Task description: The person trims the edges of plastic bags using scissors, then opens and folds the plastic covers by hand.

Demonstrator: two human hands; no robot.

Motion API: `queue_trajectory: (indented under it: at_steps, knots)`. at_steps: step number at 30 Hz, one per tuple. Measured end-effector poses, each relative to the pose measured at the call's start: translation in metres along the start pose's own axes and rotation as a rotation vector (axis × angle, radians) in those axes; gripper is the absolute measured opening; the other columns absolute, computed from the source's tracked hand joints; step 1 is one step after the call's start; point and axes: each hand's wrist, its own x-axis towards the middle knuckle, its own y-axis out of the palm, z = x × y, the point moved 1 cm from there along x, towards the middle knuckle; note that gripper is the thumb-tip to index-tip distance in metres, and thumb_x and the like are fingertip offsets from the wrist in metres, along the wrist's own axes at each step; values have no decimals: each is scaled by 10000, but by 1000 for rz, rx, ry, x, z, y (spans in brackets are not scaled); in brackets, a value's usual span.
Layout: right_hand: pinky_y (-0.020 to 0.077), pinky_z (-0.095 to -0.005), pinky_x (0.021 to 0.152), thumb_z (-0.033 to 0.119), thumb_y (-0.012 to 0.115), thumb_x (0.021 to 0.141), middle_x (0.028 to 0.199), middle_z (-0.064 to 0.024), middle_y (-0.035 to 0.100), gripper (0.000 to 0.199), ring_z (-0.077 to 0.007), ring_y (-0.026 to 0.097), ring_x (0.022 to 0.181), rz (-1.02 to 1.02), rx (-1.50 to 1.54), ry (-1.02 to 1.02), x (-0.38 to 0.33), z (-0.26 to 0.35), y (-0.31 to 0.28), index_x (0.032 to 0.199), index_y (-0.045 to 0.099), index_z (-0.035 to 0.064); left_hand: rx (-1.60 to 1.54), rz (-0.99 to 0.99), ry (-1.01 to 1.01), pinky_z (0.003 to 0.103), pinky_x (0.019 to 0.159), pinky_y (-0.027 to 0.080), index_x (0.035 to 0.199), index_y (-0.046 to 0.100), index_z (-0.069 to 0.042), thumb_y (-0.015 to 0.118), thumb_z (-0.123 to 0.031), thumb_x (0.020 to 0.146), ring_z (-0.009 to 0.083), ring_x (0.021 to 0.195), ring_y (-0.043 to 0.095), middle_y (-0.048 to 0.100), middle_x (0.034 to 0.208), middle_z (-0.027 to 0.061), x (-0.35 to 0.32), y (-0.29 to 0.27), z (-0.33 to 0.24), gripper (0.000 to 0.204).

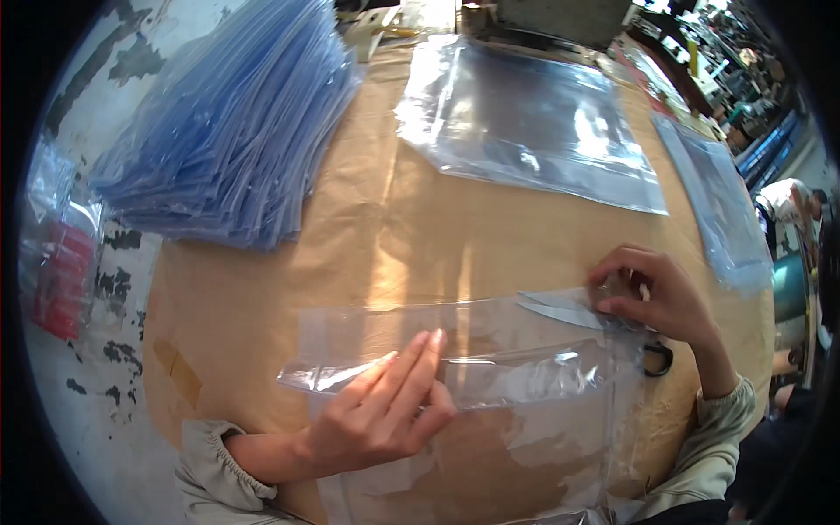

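Flat on a clear plastic bag (499, 464) lies my left hand (385, 411), its fingers stretched out and close together. A narrow, glossy folded strip of clear plastic (525, 378) runs crosswise over the bag, passing by my left fingertips. My right hand (656, 293) is at the bag's upper right corner with its fingers curled in; what they pinch is small and see-through, and I cannot make it out. Just below that hand are scissors (560, 311), blades parted and pointing left, with a black handle loop showing at the right. Their middle is partly hidden by the hand.
A tall, fanned stack of bluish clear plastic sleeves (236, 131) stands at the back left. Farther back lies a flat pile of clear bags (534, 122). More folded plastic (713, 201) rests along the right edge of the brown-covered table (367, 262). Red-marked packaging (66, 271) is at far left.
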Motion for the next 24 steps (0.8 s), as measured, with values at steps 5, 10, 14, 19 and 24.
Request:
queue_trajectory:
  at_steps: [5,10,14,19,24]
  knots:
    - [394,-235,558,106,673,730,678,-9,561,164,-81,495,625,-48,78,-44,-5,-6,1,865,621,29,98,-13,19,215,685,492,707,426,-103,456,-115,856,154,899,634,639,1005,114,1,-4,-5,152]
    - [397,-230,564,111,651,752,665,3,550,127,-70,485,609,-12,316,60,-11,-8,1,842,619,28,186,-8,114,276,722,500,649,426,-74,465,-62,818,203,909,633,625,1032,157,2,-6,-15,174]
    - [395,-218,563,98,629,769,668,15,558,97,-51,483,612,-71,265,-12,-15,4,-8,814,619,14,192,-12,110,289,754,500,629,441,-76,484,-59,804,214,923,627,617,1054,160,4,-7,-19,181]
    - [363,-173,529,73,609,787,675,28,543,73,-19,465,604,-49,253,3,-24,12,-16,763,612,4,128,7,83,307,787,496,643,460,-74,509,-54,785,236,972,607,586,1114,172,4,-8,-21,152]
    - [396,-179,523,48,622,766,660,-6,591,86,-47,521,587,85,387,9,-26,7,-18,797,643,-30,68,44,101,323,814,490,681,478,-67,524,-94,796,243,987,599,575,1129,178,1,-13,-20,127]
